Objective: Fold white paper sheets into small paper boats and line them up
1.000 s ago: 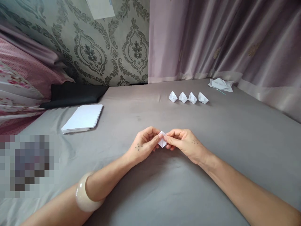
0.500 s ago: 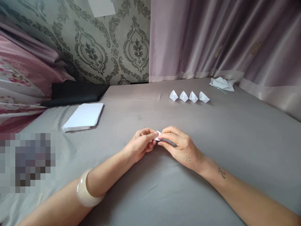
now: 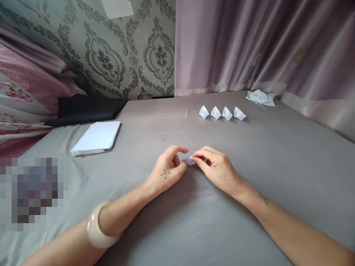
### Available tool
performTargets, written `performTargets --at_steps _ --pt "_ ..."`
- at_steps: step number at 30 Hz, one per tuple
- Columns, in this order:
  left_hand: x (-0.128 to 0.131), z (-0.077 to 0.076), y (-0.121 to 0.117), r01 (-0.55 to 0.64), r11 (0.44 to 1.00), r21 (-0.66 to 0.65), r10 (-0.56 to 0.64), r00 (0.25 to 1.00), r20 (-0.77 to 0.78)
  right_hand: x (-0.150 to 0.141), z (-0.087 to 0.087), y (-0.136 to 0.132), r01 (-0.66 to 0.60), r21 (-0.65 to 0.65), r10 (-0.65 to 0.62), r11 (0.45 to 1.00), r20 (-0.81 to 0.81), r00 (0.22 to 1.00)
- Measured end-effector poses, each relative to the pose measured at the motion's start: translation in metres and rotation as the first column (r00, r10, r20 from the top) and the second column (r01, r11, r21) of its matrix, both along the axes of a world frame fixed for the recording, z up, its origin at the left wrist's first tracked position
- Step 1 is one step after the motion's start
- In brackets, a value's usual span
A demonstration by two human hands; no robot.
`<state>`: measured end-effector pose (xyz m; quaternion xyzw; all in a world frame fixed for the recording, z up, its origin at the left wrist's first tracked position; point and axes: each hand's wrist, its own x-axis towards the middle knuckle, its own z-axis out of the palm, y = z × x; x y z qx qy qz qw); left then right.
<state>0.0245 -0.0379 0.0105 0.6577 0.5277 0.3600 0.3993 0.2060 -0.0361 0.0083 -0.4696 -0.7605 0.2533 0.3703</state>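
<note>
A small folded white paper piece (image 3: 189, 160) is between my two hands, just above the grey cloth. My right hand (image 3: 217, 164) pinches its right end between thumb and fingertips. At the left end, the thumb of my left hand (image 3: 169, 166) meets the paper; the index finger is raised and apart from it, and the other fingers curl in behind the thumb, partly hidden. Farther back, several folded white paper boats (image 3: 215, 113) stand in a row.
A stack of white paper sheets (image 3: 97, 136) lies at the left, with a black cloth (image 3: 88, 111) behind it. More folded paper (image 3: 260, 97) and a thin pale stick (image 3: 260, 106) lie at the back right, by the purple curtain (image 3: 227, 48). The grey cloth (image 3: 155, 129) covers the surface.
My left hand has turned over, its back now facing up, and its index finger has lifted from the paper. My right fingers have closed into a pinch on the paper's right end.
</note>
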Motion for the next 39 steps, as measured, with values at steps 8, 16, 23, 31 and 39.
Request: performTargets --at_steps 8,16,23,31,39 --pt "0.014 -0.004 0.004 0.058 0.975 0.213 -0.037 0.994 -0.102 -0.003 -0.004 0.002 0.05 -0.025 -0.051 0.998 -0.02 0.999" --pt "0.019 -0.005 0.007 0.085 0.956 0.282 -0.037 0.984 -0.173 -0.005 0.0 0.004 0.107 -0.052 -0.109 0.993 -0.044 0.993" --pt "0.019 -0.006 0.008 0.105 0.952 0.289 -0.05 0.98 -0.192 -0.005 0.002 0.006 0.102 -0.118 -0.11 0.988 -0.06 0.992" --pt "0.016 -0.005 0.01 0.127 0.946 0.299 -0.063 0.974 -0.216 -0.005 0.004 0.003 0.076 -0.151 -0.089 0.986 -0.082 0.993" --pt "0.018 -0.005 0.007 0.108 0.952 0.286 -0.048 0.976 -0.211 -0.009 0.0 0.001 0.121 -0.042 -0.123 0.992 -0.049 0.991"
